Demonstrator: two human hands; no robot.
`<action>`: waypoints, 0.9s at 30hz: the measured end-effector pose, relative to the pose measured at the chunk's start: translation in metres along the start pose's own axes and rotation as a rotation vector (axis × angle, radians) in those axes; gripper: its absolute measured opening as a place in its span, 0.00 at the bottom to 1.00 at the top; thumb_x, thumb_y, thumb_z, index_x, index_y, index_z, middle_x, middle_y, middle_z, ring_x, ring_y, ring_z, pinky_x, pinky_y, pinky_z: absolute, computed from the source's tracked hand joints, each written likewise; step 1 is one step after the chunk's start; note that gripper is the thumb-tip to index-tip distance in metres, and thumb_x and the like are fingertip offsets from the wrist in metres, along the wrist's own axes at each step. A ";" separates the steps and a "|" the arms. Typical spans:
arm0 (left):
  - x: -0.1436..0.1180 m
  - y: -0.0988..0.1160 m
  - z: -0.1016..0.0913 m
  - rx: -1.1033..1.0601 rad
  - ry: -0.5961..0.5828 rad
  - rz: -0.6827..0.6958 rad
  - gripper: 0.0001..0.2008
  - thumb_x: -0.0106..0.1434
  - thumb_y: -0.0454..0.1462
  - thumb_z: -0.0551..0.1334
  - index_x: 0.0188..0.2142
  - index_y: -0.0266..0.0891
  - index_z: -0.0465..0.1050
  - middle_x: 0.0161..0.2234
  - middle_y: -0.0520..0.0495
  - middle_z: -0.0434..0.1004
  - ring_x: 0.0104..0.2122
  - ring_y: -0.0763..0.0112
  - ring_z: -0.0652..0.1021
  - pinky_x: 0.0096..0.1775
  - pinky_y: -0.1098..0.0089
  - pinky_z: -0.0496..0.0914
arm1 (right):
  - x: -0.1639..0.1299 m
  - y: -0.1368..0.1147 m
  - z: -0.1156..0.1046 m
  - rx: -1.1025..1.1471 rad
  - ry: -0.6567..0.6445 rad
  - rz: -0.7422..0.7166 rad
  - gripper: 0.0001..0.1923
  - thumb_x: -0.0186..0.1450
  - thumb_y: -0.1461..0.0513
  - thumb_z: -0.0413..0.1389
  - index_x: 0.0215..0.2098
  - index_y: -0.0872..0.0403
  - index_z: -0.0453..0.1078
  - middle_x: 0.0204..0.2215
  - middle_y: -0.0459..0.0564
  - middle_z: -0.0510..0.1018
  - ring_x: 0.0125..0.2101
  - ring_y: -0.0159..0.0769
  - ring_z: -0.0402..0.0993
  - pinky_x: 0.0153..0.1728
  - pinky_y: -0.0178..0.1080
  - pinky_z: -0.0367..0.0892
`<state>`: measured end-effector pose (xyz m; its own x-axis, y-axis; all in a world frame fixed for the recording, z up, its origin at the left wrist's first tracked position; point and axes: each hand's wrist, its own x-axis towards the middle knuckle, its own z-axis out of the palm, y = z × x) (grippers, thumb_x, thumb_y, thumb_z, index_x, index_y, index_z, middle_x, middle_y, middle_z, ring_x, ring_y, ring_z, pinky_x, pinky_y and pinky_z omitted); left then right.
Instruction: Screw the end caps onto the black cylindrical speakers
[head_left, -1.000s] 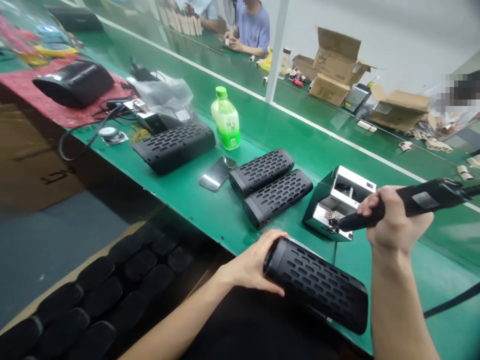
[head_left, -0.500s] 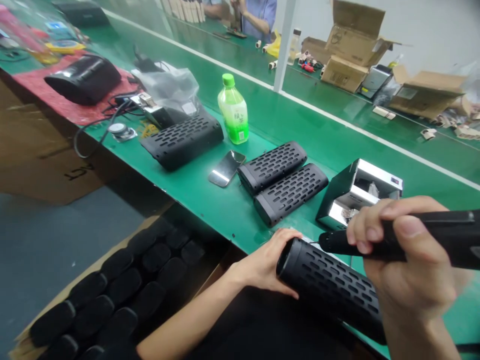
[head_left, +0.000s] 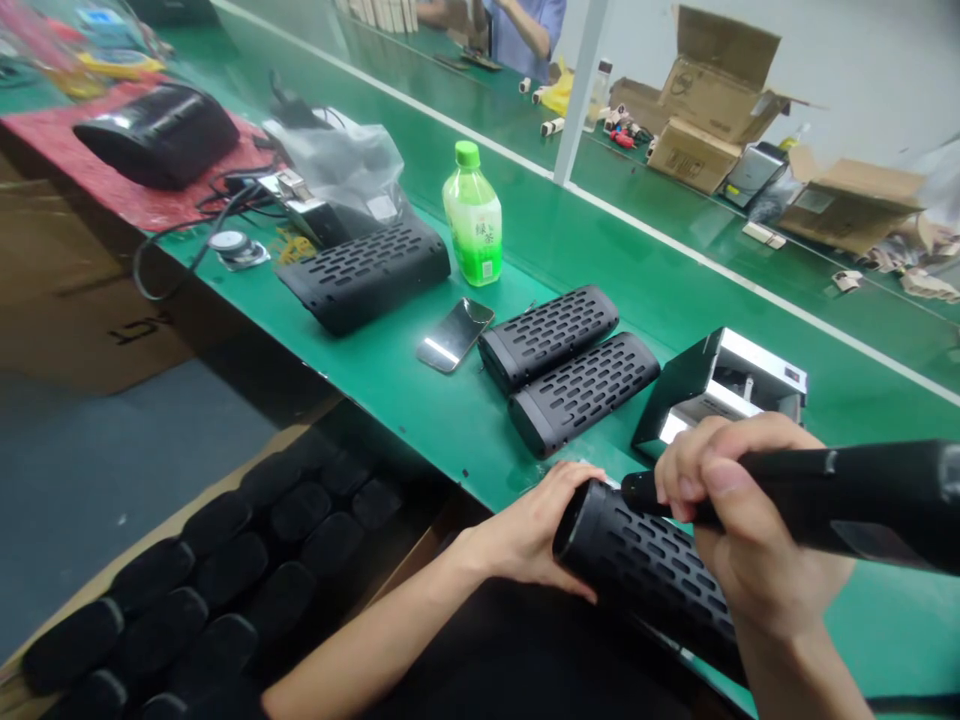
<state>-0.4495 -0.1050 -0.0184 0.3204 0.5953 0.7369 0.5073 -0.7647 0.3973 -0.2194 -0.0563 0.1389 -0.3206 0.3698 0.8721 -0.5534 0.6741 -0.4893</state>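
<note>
My left hand (head_left: 534, 528) grips the open end of a black perforated speaker shell (head_left: 637, 565) that lies at the near edge of the green bench (head_left: 420, 400). My right hand (head_left: 739, 520) is closed around a black electric screwdriver (head_left: 840, 495), whose tip rests at the top of the shell's near end. Two more perforated shells (head_left: 570, 365) lie side by side just beyond. A black and silver metal box (head_left: 720, 385) stands open behind my right hand.
A phone (head_left: 455, 335) lies face up by a green drink bottle (head_left: 474, 215). A wider black perforated shell (head_left: 367, 275), cables and a plastic bag sit to the left. Black shells fill a carton (head_left: 195, 580) below the bench. Cardboard boxes (head_left: 712, 100) and another person are across the line.
My right hand brought the screwdriver from the metal box down to the end of the shell held by my left hand. The view shifted slightly left.
</note>
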 end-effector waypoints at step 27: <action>-0.001 0.000 -0.006 0.006 -0.054 -0.092 0.67 0.70 0.65 0.92 0.89 0.43 0.57 0.78 0.24 0.70 0.78 0.28 0.75 0.84 0.33 0.72 | 0.014 0.008 -0.016 0.172 -0.119 -0.014 0.09 0.85 0.60 0.70 0.45 0.51 0.80 0.30 0.42 0.78 0.25 0.29 0.74 0.28 0.34 0.73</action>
<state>-0.4542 -0.1068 -0.0160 0.3144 0.6755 0.6670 0.5413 -0.7048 0.4585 -0.2160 -0.0349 0.1474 -0.3949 0.2760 0.8763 -0.6781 0.5561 -0.4807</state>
